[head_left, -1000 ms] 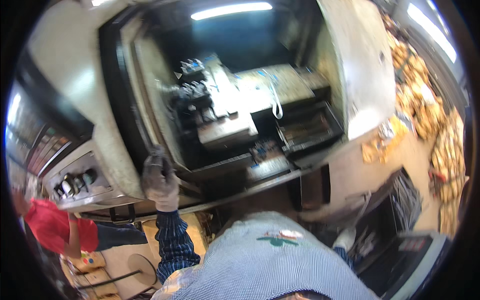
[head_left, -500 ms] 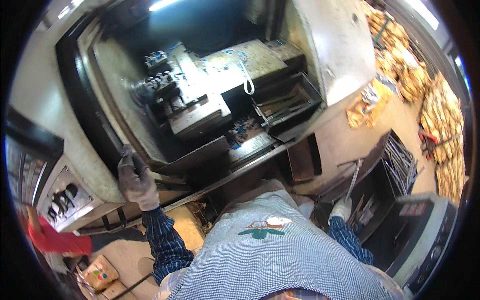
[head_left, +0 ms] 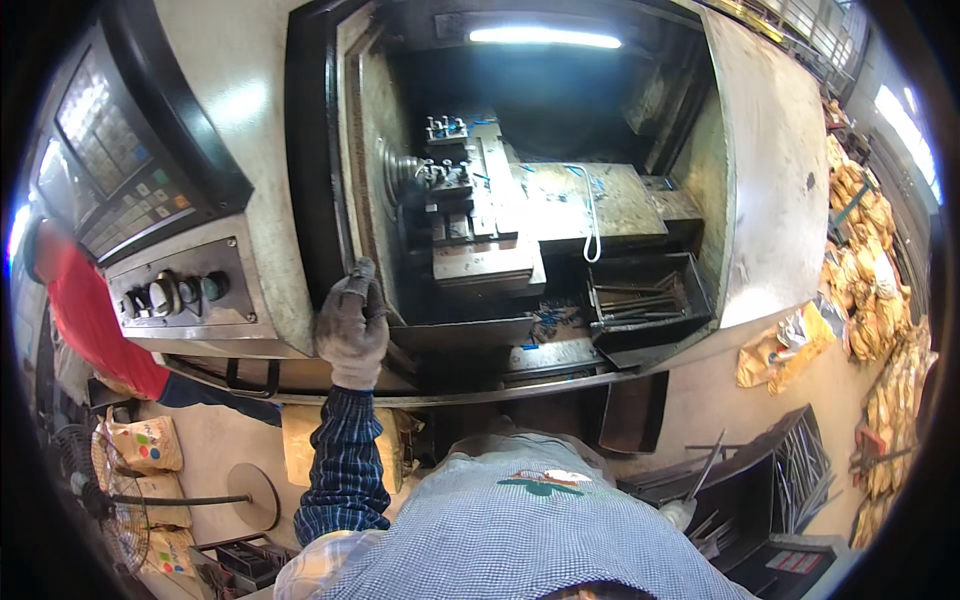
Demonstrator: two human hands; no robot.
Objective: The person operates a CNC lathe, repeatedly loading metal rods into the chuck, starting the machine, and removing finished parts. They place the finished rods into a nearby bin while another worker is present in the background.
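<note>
My left hand [head_left: 353, 325], in a grey-stained work glove, is at the lower left corner of the lathe's opening. Its fingers are bunched together against the dark frame edge [head_left: 318, 190]. Low on the right, my right hand [head_left: 678, 514] in a pale glove is closed round a thin metal rod [head_left: 708, 462], which slants upward; the apron partly hides this hand. Inside the lit lathe, a chuck [head_left: 397, 172] faces a tool block [head_left: 447, 180] with several bolts. A white hose loop [head_left: 592, 225] hangs over the bed cover.
A black tray [head_left: 650, 322] of metal bars sits inside the machine. A bin [head_left: 800, 470] of rods stands at right, near wrapped bundles [head_left: 865, 250]. Left are a button panel [head_left: 190, 297], a person in red [head_left: 95, 320] and a floor fan [head_left: 120, 495].
The view has turned, so the lathe appears more level and farther right. My left hand stays at the frame edge. My right hand, still holding the rod, appears lower and more hidden.
</note>
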